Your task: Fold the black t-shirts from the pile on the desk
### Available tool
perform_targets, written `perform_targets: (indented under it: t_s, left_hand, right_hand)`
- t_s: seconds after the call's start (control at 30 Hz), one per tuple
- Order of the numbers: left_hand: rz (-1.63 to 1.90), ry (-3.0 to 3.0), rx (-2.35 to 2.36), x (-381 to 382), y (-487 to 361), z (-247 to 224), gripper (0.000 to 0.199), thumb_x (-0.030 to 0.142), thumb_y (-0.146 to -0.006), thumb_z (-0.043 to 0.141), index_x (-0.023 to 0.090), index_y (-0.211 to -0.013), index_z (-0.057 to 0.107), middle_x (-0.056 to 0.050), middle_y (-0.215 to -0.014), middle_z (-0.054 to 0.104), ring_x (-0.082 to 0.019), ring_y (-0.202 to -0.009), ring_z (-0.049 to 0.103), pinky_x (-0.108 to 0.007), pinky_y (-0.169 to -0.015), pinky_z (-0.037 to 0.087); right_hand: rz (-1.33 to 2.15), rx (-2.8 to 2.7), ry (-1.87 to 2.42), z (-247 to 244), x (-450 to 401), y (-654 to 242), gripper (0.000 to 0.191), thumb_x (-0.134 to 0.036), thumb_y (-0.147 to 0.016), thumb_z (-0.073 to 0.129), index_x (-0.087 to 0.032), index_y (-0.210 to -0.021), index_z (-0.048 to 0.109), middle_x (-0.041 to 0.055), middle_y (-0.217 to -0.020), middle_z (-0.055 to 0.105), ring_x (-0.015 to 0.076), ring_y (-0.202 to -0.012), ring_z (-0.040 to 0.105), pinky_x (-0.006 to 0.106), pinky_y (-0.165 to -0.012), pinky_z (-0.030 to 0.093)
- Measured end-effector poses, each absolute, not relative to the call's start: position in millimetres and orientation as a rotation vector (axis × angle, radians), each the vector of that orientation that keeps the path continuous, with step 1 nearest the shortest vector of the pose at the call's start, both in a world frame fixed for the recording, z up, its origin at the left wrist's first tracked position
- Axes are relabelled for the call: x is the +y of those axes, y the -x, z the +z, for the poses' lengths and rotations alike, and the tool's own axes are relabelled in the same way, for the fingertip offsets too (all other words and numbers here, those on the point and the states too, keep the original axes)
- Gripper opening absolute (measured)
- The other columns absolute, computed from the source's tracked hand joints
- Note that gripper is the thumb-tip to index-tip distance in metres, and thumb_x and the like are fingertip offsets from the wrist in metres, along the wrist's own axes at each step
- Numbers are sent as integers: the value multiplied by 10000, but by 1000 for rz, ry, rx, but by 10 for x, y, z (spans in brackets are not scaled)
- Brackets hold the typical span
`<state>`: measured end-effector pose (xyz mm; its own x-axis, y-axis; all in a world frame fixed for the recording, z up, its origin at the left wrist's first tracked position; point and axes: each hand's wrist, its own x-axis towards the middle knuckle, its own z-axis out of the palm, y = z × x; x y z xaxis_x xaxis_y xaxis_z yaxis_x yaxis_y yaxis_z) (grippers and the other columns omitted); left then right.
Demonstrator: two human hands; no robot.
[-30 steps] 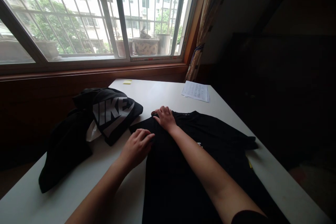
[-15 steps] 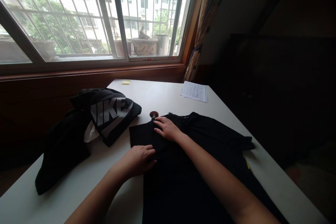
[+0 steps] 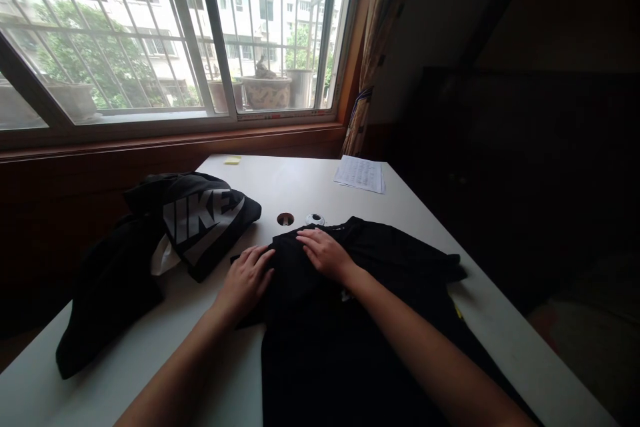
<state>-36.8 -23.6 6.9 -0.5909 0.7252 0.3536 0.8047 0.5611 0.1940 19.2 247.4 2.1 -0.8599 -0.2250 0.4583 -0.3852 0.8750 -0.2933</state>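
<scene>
A black short-sleeved shirt (image 3: 320,360) lies spread on the white table, its collar toward the window. My left hand (image 3: 249,278) rests at the shirt's left shoulder edge, fingers stretched out over the cloth and thumb hidden. Dark sleeve fabric shows beneath and beside this hand. Near the collar, my right hand (image 3: 325,252) lies flat on the shirt with its fingers extended. A small pale mark on the cloth peeks out below the right wrist.
A crumpled black garment (image 3: 200,220) with large grey lettering lies at the left of the table (image 3: 295,180). Papers (image 3: 361,173) and a yellow note (image 3: 232,161) are at the far side. A round hole (image 3: 285,219) and a white ring (image 3: 315,219) sit beyond the collar.
My left hand has gone from curled to stretched out and moved up to the shoulder edge. The left shoulder cloth has shifted inward, baring the white ring. My right hand stays near the collar.
</scene>
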Motion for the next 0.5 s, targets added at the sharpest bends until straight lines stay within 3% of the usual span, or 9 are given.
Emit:
perform_targets:
  t_s: [0.2, 0.37, 0.5]
  left_hand:
    - [-351, 901, -2772, -308, 506, 124, 478, 351, -1010, 467, 202, -1465, 468, -141, -1341, 603, -324, -1133, 578, -431, -898, 523]
    - [-418, 841, -2962, -344, 682, 197, 508, 337, -975, 532, 200, -1457, 450, -122, -1151, 684, -291, -1036, 642, -381, -861, 522]
    - [-438, 854, -2864, -370, 828, 220, 375, 252, -965, 489, 204, -1333, 546, -118, -1221, 674, -279, -1095, 631, -374, -925, 507]
  right_hand:
    - [449, -2574, 76, 15, 3496, -416, 351, -176, -976, 428, -206, -1183, 711, 103, -1215, 683, 251, -1178, 591, 433, -1104, 449]
    - [349, -2769, 262, -146, 4077, -592, 395, -338, -978, 473, -244, -1318, 652, 88, -1394, 600, 263, -1297, 534, 444, -1148, 411]
    - [305, -2862, 268, -255, 4186, -682, 497, -424, -1018, 389, -230, -1443, 559, 74, -1536, 494, 254, -1429, 424, 443, -1215, 331]
